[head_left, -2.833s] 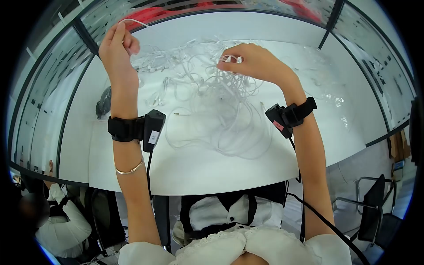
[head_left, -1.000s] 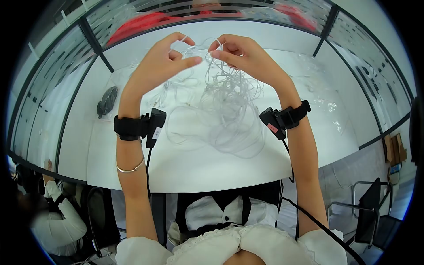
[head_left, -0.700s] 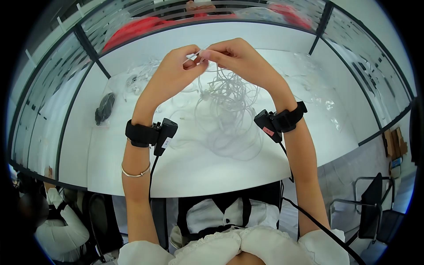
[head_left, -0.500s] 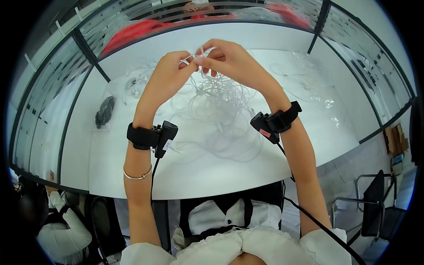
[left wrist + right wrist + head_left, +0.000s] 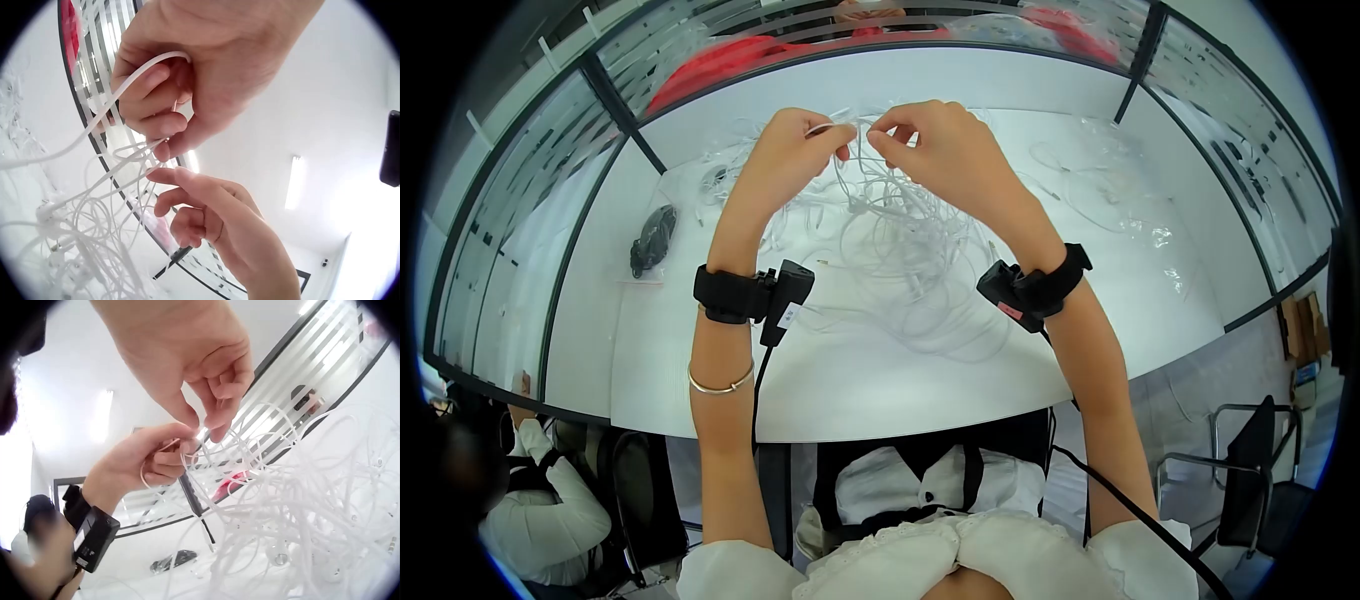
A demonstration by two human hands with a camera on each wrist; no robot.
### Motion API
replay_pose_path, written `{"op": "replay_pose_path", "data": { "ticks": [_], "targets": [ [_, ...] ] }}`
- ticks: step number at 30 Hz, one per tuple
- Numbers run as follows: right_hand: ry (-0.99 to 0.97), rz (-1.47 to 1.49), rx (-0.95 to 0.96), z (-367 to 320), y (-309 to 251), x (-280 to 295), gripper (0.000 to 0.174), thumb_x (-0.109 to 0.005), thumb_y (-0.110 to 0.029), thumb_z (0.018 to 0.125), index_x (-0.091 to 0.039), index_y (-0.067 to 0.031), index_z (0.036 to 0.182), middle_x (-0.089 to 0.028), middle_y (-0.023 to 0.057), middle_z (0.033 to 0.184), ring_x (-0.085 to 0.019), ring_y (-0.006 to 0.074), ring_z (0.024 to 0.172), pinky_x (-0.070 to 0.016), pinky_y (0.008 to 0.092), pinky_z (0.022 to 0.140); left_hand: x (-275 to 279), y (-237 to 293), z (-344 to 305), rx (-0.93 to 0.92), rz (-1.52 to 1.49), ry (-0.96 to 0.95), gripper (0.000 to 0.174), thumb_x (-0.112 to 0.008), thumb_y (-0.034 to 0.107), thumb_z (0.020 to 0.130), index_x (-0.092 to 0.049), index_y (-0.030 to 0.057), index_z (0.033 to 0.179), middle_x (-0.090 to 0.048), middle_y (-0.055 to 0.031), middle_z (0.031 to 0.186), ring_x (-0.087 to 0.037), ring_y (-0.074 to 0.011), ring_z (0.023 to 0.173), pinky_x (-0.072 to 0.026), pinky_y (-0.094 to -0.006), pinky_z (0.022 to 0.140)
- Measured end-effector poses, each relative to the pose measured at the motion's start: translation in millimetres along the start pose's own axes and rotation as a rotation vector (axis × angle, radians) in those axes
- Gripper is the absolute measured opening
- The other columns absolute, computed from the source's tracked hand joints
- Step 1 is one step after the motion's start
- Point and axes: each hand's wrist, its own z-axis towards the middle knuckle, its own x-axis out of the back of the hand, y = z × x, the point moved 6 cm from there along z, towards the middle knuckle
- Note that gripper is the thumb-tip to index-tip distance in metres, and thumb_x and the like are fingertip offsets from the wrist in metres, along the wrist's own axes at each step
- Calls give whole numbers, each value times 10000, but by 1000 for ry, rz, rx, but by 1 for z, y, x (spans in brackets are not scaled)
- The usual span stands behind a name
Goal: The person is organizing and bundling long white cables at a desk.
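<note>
Over the back half of the white table, both hands are raised close together. My left hand (image 5: 788, 160) pinches a thin white cable (image 5: 119, 94) between thumb and fingers, and one length of it loops over the hand. Facing it, my right hand (image 5: 960, 155) has its thumb and index fingertips slightly apart, right at the strands below the left fingertips in the left wrist view. From there the strands run down into a large tangle of white cables (image 5: 294, 506). A gold-tipped plug (image 5: 823, 262) lies left of the tangle.
A dark item in a clear bag (image 5: 653, 240) lies at the table's left. Clear plastic bags (image 5: 1155, 240) and a loose cable spread at the right. Low white partitions with glass tops enclose the back and sides. Another person (image 5: 550, 500) sits at far left.
The left hand came in from the far left to meet the right hand. The fingertips met over the cable, then the right hand drew slightly away while the left kept its pinch.
</note>
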Motion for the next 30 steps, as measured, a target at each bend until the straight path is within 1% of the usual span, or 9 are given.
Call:
{"op": "replay_pose_path", "data": {
  "ticks": [5, 9, 10, 15, 20, 23, 27, 28, 30],
  "targets": [
    [-19, 100, 15, 1, 5, -11, 253, -614, -272, 836, -717, -48, 890, -701, 85, 767, -655, 211, 662, -508, 316, 603, -11, -2, 1, -56, -75, -123, 310, -559, 243, 855, -632, 8, 667, -500, -8, 528, -440, -72, 522, -310, -263, 475],
    [-120, 419, -53, 5, 19, -21, 239, -626, -257, 830, -693, -28, 855, -688, 64, 779, -641, 152, 678, -486, 277, 625, -7, 3, -2, -17, -62, -145, 303, -556, 236, 852, -635, 6, 671, -543, -26, 536, -469, -77, 534, -336, -264, 492],
    [-150, 482, -51, 8, 20, -22, 238, -630, -255, 830, -683, -24, 831, -680, 56, 767, -634, 139, 678, -480, 267, 634, -4, 0, 1, -55, -28, -138, 305, -572, 250, 827, -629, -2, 666, -568, -46, 541, -515, -104, 536, -380, -271, 524],
    [-336, 637, -39, 6, 9, -2, 339, -634, -331, 858, -614, -53, 666, -632, 13, 689, -601, 92, 693, -438, 228, 663, 13, -22, 7, 30, 174, 165, 301, -616, 278, 770, -635, -19, 733, -616, -111, 579, -601, -188, 557, -446, -314, 581],
    [-235, 618, 127, 1, -7, 37, 380, -613, -347, 877, -609, -71, 616, -556, -7, 596, -527, 75, 573, -384, 234, 595, 14, -32, 9, -32, 343, 258, 273, -647, 267, 749, -624, 16, 852, -638, -108, 690, -624, -247, 657, -473, -344, 628],
    [-216, 697, 125, -4, -4, 53, 361, -610, -334, 877, -630, -79, 622, -551, -9, 590, -484, 61, 540, -364, 237, 566, 4, -21, 0, -57, 420, 264, 238, -650, 246, 748, -608, 35, 849, -632, -113, 799, -620, -273, 757, -482, -360, 668],
    [-275, 402, -98, -12, 2, 65, 265, -554, -280, 902, -663, -77, 770, -530, -5, 568, -410, 54, 417, -325, 213, 470, -2, -20, -2, -172, 385, 287, 160, -633, 149, 745, -594, 31, 846, -621, -114, 868, -606, -258, 789, -486, -350, 706],
    [-267, 321, -93, -14, 9, 67, 231, -525, -253, 914, -669, -73, 914, -555, 6, 581, -417, 60, 389, -316, 205, 439, -3, -17, -3, -189, 404, 298, 154, -630, 106, 738, -598, 26, 865, -625, -109, 881, -604, -243, 779, -488, -332, 710],
    [-237, 421, -51, -15, 14, 73, 228, -519, -238, 915, -667, -76, 976, -566, 9, 584, -435, 62, 398, -335, 210, 454, -3, -19, -1, -217, 386, 281, 166, -624, 49, 723, -604, 18, 885, -625, -106, 899, -600, -224, 765, -489, -314, 712]
  ]
}}
